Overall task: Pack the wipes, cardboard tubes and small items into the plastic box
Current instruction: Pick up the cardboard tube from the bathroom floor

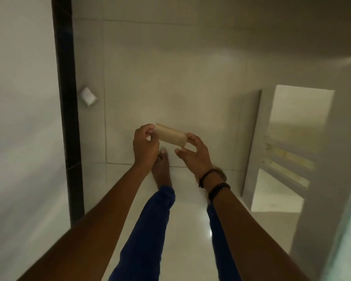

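A tan cardboard tube (170,135) is held level in front of me, between both hands, above the floor. My left hand (145,144) pinches its left end with thumb and fingers. The fingertips of my right hand (194,154) touch its right end, with the other fingers spread. The plastic box and the wipes are out of view.
A white toilet roll (88,96) hangs on a holder on the tiled wall (170,78), beside a black vertical strip (67,98). My bare foot (162,169) and blue trouser legs stand on the glossy white floor (190,230). A doorway (288,149) opens at the right.
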